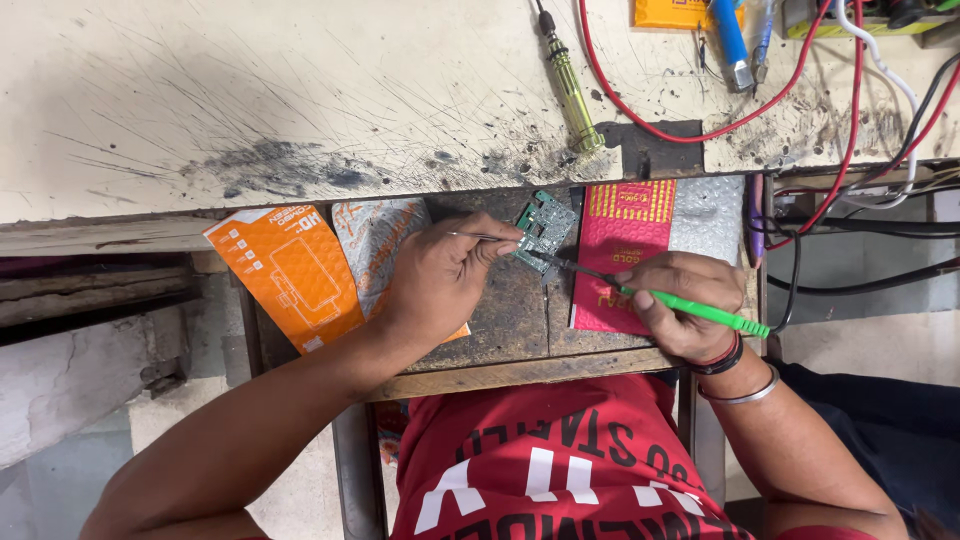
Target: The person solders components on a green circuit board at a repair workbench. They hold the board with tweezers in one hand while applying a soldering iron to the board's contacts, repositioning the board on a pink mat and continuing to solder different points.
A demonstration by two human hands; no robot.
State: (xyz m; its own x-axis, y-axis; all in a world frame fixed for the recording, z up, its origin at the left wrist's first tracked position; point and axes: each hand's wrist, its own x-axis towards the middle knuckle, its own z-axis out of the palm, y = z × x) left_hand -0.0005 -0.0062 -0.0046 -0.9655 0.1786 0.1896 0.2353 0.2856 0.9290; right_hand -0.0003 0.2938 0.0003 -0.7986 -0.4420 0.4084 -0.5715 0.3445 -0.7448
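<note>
Board: a small green circuit board (pixel 545 228) lies on the dark worn plate (pixel 510 310) in the middle of the workbench (pixel 250 90), a little tilted, its long side going from upper right to lower left.
Left hand: the left hand (pixel 440 275) is closed around thin metal tweezers (pixel 480 237); the tips point to the right and touch the left edge of the board.
Right hand: the right hand (pixel 685 300) is closed like a pen grip around a soldering iron with green handle (pixel 690 307); the dark tip goes up-left and meets the lower part of the board.
Main relation: the board lies between the two hands, up and to the right of the left hand, up and to the left of the right one. The left hand is nearer to it. The iron's long axis runs from lower right to upper left, crossing the board's long side.
Around: an orange package (pixel 290 270) lies left of the left hand, a red packet (pixel 625 250) partly under the right hand, a yellow-green screwdriver (pixel 570 90) further up, and red wires (pixel 650 125) at the upper right.
</note>
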